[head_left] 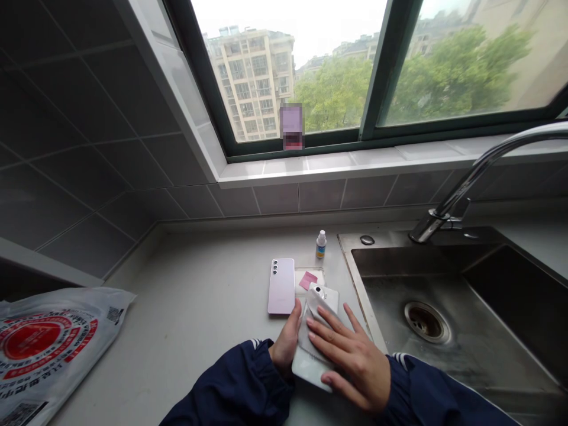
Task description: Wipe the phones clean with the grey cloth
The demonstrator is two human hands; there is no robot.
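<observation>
A white phone (307,368) lies tilted above the countertop, back side up, its camera lens near the top edge. My left hand (286,342) is closed around its left edge, thumb pointing up along it. Over the phone's middle is a thin pale grey cloth (306,337). My right hand (355,355) presses flat on this cloth, fingers stretched out and spread. Just beyond, a lilac phone (281,291) with three lenses rests face down. Beside it are a small pink slip (307,280) and a clear flat piece (320,273), partly hidden.
A small white-capped bottle (320,247) stands near the edge of a steel sink (412,290). Above the basin curves a chrome faucet (457,177). At the left lies a printed plastic bag (102,307). A tiled wall and window border the counter (186,284).
</observation>
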